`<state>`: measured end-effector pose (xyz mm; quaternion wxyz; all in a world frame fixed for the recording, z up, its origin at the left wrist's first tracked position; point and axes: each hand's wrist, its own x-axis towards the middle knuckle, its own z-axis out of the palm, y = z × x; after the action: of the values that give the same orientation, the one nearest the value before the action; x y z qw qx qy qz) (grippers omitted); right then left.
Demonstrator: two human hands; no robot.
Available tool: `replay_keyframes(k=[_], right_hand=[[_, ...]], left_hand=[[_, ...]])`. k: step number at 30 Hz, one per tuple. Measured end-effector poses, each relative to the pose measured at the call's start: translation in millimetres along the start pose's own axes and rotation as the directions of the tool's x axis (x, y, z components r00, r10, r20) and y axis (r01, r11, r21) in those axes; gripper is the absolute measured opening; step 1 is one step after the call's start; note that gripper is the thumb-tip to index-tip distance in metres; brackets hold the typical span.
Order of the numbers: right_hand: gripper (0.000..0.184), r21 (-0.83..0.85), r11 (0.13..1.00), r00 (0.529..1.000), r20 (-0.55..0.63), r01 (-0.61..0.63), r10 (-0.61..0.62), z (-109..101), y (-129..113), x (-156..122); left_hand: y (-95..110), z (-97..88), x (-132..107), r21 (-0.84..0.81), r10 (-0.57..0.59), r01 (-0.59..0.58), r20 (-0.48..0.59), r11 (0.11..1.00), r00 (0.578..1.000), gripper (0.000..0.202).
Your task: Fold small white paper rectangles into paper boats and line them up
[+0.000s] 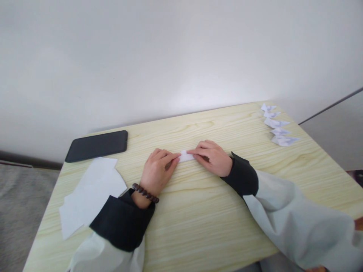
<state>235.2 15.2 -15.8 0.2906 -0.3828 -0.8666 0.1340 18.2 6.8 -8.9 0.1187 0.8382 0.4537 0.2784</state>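
A small folded piece of white paper (185,156) lies flat near the middle of the wooden table, between my two hands. My left hand (159,168), with a dark bead bracelet at the wrist, pinches its left end between thumb and index finger. At the right end, my right hand (211,156) holds it the same way, fingertips pressed on the paper. Part of the folded shape is hidden under the fingertips.
Several white folded paper figures (279,131) stand in a row at the table's right back. Loose white paper sheets (87,192) overlap on the left, and a black phone (98,146) lies behind them. A white wall (176,60) rises along the table's back edge.
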Motion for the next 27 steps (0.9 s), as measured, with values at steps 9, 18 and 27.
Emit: replay_keyframes(k=[9, 18, 27], right_hand=[[0.024, -0.031, 0.999, 1.000, -0.012, -0.018, 0.018, 4, -4, 0], [0.025, -0.046, 0.999, 0.998, -0.064, 0.005, -0.008, 4, -9, -3], [0.025, -0.267, 0.948, 0.984, 0.001, 0.173, -0.179, 6, -10, -5]], left_hand=[[2, -0.8, 1, 0.005, 0.016, -0.016, -0.043, 1.000, 0.999, 0.016], [5, -1.7, 0, 0.071, -0.146, 0.144, 0.016, 0.987, 0.989, 0.015], [7, -2.4, 1, 0.086, -0.217, 0.214, 0.026, 0.973, 0.976, 0.013]])
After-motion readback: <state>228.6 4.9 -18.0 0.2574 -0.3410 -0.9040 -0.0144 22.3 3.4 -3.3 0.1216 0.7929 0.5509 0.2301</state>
